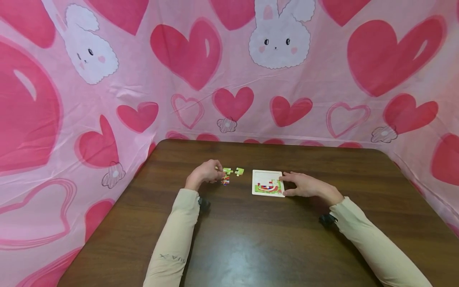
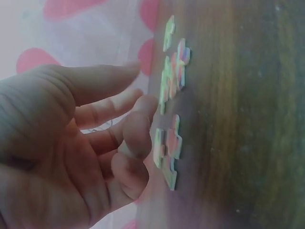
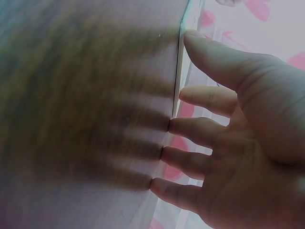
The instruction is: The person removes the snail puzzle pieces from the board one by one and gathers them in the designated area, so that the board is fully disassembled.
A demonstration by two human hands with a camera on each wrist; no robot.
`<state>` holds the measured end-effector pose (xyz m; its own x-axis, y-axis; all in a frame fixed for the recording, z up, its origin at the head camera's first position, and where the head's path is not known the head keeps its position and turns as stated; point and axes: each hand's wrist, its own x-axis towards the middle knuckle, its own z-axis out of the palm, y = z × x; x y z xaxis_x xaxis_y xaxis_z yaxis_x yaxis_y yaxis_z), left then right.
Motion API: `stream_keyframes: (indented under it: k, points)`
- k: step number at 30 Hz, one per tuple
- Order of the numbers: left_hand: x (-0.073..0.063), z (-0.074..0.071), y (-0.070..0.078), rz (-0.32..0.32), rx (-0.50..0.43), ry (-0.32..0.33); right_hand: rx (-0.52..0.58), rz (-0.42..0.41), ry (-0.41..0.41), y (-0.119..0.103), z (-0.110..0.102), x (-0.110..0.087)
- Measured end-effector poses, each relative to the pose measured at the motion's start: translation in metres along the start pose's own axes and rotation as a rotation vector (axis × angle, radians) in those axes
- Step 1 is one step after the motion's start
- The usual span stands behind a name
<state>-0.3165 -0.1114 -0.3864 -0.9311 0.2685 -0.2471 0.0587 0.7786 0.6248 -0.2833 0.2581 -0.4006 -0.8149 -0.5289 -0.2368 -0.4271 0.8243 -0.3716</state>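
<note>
My left hand (image 1: pixel 207 171) hovers by several loose jigsaw puzzle pieces (image 1: pixel 225 180) on the table. In the left wrist view its thumb stands apart from bent fingers (image 2: pixel 136 129), and nothing shows between them. Beyond the fingertips lie green and red pieces (image 2: pixel 175 71), seen edge-on. One green piece (image 1: pixel 239 172) lies a little apart, to the right. The white puzzle tray (image 1: pixel 263 177) has pieces fitted along its lower part, making a partial green, red and blue picture. My right hand (image 1: pixel 305 185) rests at the tray's right edge, fingers spread, fingertips on or beside the frame.
The brown wooden table (image 1: pixel 229 235) has rounded far corners. A pink cloth (image 1: pixel 236 71) with hearts and rabbits hangs behind it and along both sides. Dark wrist devices (image 1: pixel 327 220) sit under both sleeves.
</note>
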Motion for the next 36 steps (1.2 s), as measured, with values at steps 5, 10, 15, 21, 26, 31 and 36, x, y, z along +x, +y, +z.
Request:
stream_keyframes:
  k: [5, 10, 15, 21, 26, 31, 36]
  points:
    - [0.000, 0.002, 0.010, 0.050, 0.020, 0.047, -0.005, -0.001, -0.003, -0.001, -0.001, -0.001]
    - [0.004, 0.009, 0.024, 0.100, 0.069, 0.070, -0.005, 0.000, -0.001, -0.003, -0.003, 0.000]
    - [0.010, 0.020, 0.038, 0.118, 0.066, 0.069, -0.010, -0.009, 0.004, -0.003, -0.003, -0.001]
    - [0.014, 0.032, 0.058, 0.155, -0.023, 0.003, -0.006, -0.001, 0.006, -0.002, -0.003, -0.001]
    - [0.016, 0.040, 0.072, 0.177, -0.053, -0.038, 0.003, 0.000, 0.003, -0.003, -0.003, -0.002]
    - [0.021, 0.049, 0.081, 0.186, -0.103, -0.037, 0.002, -0.006, 0.002, -0.003, -0.003, -0.001]
    - [0.024, 0.061, 0.087, 0.190, -0.120, -0.031, 0.005, 0.002, 0.000, -0.004, -0.003, -0.002]
